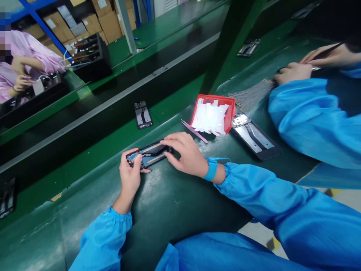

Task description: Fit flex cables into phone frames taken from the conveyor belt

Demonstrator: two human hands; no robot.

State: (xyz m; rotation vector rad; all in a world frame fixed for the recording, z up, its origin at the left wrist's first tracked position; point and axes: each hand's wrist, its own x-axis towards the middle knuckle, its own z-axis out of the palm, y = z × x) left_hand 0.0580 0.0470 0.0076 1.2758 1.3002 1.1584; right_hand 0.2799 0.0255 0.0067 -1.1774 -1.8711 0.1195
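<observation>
A dark phone frame (148, 153) with a blue inner panel lies on the green bench in front of me. My left hand (130, 172) grips its left end, thumb on top. My right hand (184, 153) is closed over its right end, fingers curled on the edge; a blue wrist strap (211, 169) sits at that wrist. Pink tweezers (194, 131) lie just beyond my right hand.
A red tray (229, 103) of white strips stands behind the tweezers, and another phone frame (255, 136) lies to its right. One more frame (143, 114) rides the conveyor belt. A co-worker in blue (310, 109) works at the right, a person in pink (25, 60) at far left.
</observation>
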